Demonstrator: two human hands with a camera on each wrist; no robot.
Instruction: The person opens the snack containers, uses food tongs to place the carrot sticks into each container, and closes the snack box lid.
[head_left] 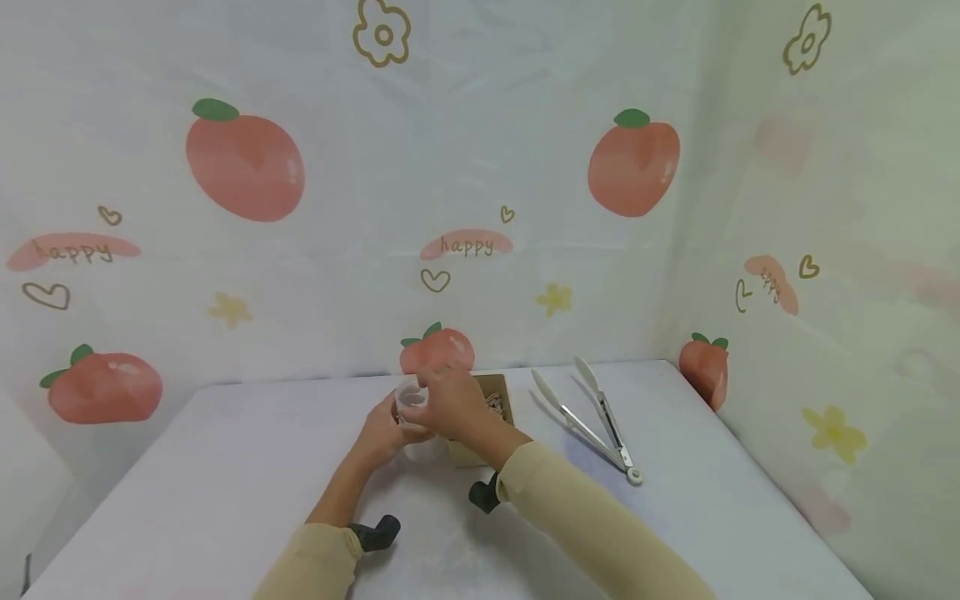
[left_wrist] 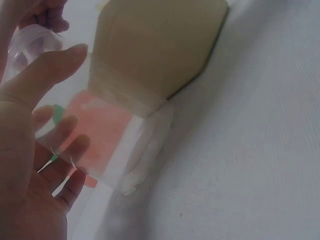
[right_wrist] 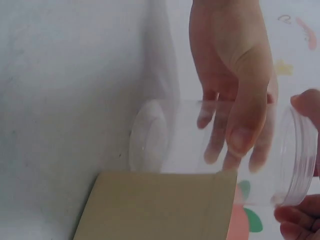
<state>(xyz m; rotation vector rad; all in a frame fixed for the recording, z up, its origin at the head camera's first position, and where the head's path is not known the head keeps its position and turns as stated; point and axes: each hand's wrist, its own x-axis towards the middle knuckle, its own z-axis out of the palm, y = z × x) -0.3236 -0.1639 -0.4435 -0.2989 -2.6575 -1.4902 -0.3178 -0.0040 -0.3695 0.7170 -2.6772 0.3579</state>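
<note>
1. Head: my left hand (head_left: pixel 381 435) wraps the jar (head_left: pixel 424 451), beside the box (head_left: pixel 467 454); my right hand (head_left: pixel 455 406) grips its top, partly hiding the box's contents (head_left: pixel 495 403).
2. Left wrist: jar apparently unfilled; right hand cut off.
3. Right wrist: lid (right_wrist: pixel 304 155) seemingly on, pinched; I judge its handling unfinished, but cannot tell opening from closing.

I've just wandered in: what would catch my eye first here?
Probably the big red fruit prints across the white patterned backdrop behind the white table. Next, the clear cylindrical plastic jar in the left hand, with the right hand at its top. Silver metal tongs with white tips lie open on the table's right.
</note>
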